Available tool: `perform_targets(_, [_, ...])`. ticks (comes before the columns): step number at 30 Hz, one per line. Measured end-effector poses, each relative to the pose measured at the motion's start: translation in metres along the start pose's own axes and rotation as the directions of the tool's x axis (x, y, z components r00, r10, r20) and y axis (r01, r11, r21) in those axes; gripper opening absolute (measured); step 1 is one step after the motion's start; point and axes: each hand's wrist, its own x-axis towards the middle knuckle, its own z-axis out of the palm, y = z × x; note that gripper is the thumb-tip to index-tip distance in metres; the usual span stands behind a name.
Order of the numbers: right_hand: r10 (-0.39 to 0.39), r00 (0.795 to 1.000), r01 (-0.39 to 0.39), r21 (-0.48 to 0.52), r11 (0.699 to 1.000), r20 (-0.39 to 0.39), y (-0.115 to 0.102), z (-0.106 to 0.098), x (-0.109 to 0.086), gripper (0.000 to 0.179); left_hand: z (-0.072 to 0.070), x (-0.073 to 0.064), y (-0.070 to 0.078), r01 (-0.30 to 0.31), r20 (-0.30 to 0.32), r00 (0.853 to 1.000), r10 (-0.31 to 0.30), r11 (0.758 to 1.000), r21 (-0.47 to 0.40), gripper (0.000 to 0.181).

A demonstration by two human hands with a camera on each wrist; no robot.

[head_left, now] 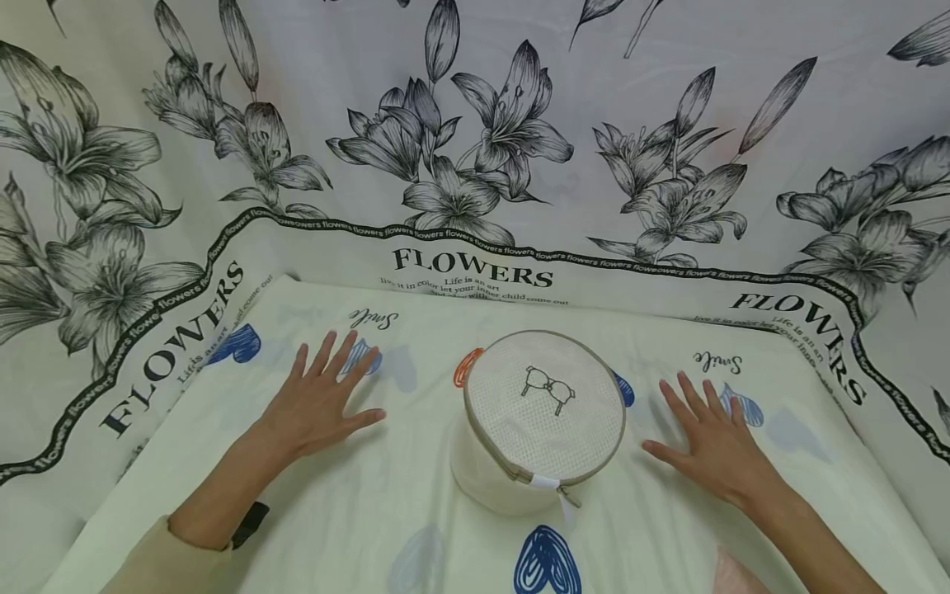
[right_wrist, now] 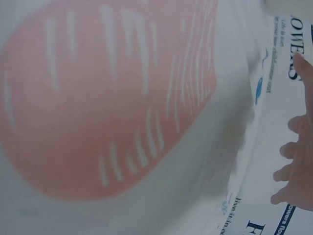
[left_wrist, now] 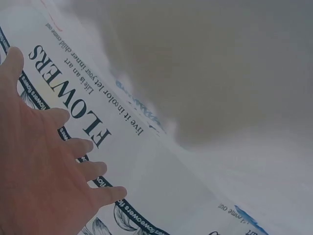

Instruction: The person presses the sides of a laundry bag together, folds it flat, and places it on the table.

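Note:
A round cream zippered bag [head_left: 545, 408] with a mesh lid stands on the pale cloth between my hands. Two sheep-like outlines are drawn on its lid, and a zip pull hangs at the front right of the rim. To its left my left hand [head_left: 319, 404] is spread, palm down, fingers apart, holding nothing. On the other side my right hand [head_left: 712, 445] is spread the same way, nearer to the bag. In the left wrist view the left hand [left_wrist: 44, 166] shows with fingers extended; the right hand [right_wrist: 298, 156] is partly cut off at the right wrist view's edge.
The pale cloth [head_left: 334, 511] bears blue, orange and pink heart prints and the word Smile. Behind and at both sides rises a white fabric [head_left: 371, 49] printed with black lilies and the word FLOWERS. A dark band [head_left: 250, 524] sits at my left wrist.

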Motion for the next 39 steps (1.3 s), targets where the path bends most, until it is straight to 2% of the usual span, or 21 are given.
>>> perform_targets(9, [-0.013, 1.000, 0.013, 0.014, 1.000, -0.019, -0.003, 0.000, 0.001, 0.093, 0.001, -0.004, 0.003, 0.010, 0.021, 1.000, -0.009, 0.999, -0.046, 0.091])
perform_targets(18, [-0.090, 0.992, 0.093, 0.022, 0.995, -0.088, -0.010, -0.013, 0.002, 0.096, -0.006, -0.007, 0.011, -0.001, 0.002, 1.000, 0.001, 0.999, -0.053, 0.097])
perform_targets(27, [-0.181, 0.970, 0.201, 0.115, 0.973, -0.164, -0.024, -0.035, 0.008, 0.099, -0.028, -0.009, 0.028, -0.076, -0.039, 0.997, 0.073, 0.992, -0.097, 0.104])
perform_targets(34, [-0.150, 0.980, 0.175, 0.216, 0.961, -0.128, -0.033, -0.045, 0.008, 0.098, -0.040, -0.007, 0.040, -0.130, -0.097, 0.988, 0.122, 0.988, -0.078, 0.105])
perform_targets(37, [-0.160, 0.979, 0.190, 0.282, 0.940, -0.127, -0.036, -0.048, 0.008, 0.095, -0.044, -0.006, 0.043, -0.161, -0.119, 0.981, 0.151, 0.984, -0.074, 0.104])
perform_targets(39, [-0.202, 0.969, 0.237, 0.319, 0.917, -0.141, -0.038, -0.051, 0.009, 0.095, -0.046, -0.005, 0.045, -0.189, -0.134, 0.975, 0.178, 0.979, -0.081, 0.103])
